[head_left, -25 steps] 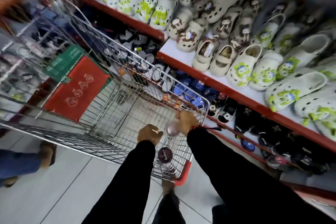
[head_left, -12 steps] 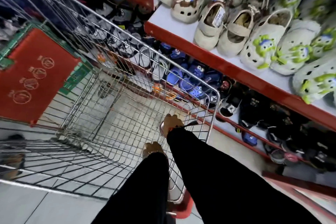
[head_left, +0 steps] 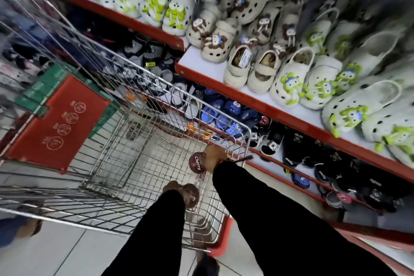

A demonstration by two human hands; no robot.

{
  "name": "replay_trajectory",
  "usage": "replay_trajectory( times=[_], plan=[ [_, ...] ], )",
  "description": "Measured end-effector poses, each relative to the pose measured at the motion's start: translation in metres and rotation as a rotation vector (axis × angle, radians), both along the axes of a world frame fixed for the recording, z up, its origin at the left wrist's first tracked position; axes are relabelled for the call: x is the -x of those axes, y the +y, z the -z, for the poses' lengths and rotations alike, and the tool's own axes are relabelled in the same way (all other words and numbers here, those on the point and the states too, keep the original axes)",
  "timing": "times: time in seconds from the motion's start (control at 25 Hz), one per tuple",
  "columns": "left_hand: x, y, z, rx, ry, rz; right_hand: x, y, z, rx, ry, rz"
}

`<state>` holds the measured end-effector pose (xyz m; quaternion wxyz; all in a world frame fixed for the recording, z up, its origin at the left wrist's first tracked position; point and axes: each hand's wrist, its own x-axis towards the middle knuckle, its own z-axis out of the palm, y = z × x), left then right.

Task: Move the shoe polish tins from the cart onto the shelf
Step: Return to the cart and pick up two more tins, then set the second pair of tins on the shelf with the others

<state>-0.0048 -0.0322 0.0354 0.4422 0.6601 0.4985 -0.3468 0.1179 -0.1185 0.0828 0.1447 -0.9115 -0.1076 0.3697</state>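
Note:
A wire shopping cart [head_left: 143, 78] stands in front of me, close to a white shelf with a red edge [head_left: 199, 60]. My right hand [head_left: 216, 155] is inside the cart's near right corner, closed on a dark round shoe polish tin [head_left: 197, 162] whose lid reads "Cherry". Lower down and nearer to me, my left hand [head_left: 172, 187] grips a brown round tin [head_left: 190, 196]. Both arms are in black sleeves. The sleeves hide the cart floor beneath my hands.
Cream and green-charmed clogs [head_left: 291, 78] crowd the shelf, with bare white board at its left end. Dark and blue sandals [head_left: 224, 114] fill the lower shelf. A red child-seat flap [head_left: 58, 123] hangs in the cart. Another person's foot [head_left: 31, 228] shows at left.
My hands were low in the cart with no tin showing half a second ago. Both now sit higher, each holding a tin. The view has tilted up toward the shelves.

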Motion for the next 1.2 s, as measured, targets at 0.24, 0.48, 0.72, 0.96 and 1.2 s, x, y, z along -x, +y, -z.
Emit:
replay_trajectory(
  times=[0.24, 0.48, 0.72, 0.96, 1.2],
  plan=[
    [-0.009, 0.014, -0.135, 0.183, -0.403, -0.603, -0.006, -0.04, -0.119, -0.447, 0.087, 0.398],
    [-0.044, -0.029, -0.262, 0.234, -0.65, -0.49, -0.013, -0.124, -0.236, -0.872, 0.214, 0.782],
    [-0.107, -0.118, -0.388, 0.4, -0.813, -0.278, -0.034, -0.264, -0.351, -1.017, 0.031, 0.907],
    [-0.19, -0.259, -0.491, 0.508, -0.944, 0.002, -0.063, -0.43, -0.456, -1.064, -0.298, 0.99],
    [-0.28, -0.377, -0.527, 0.348, -1.028, 0.177, -0.137, -0.526, -0.476, -0.892, -0.548, 0.94]
  ],
)
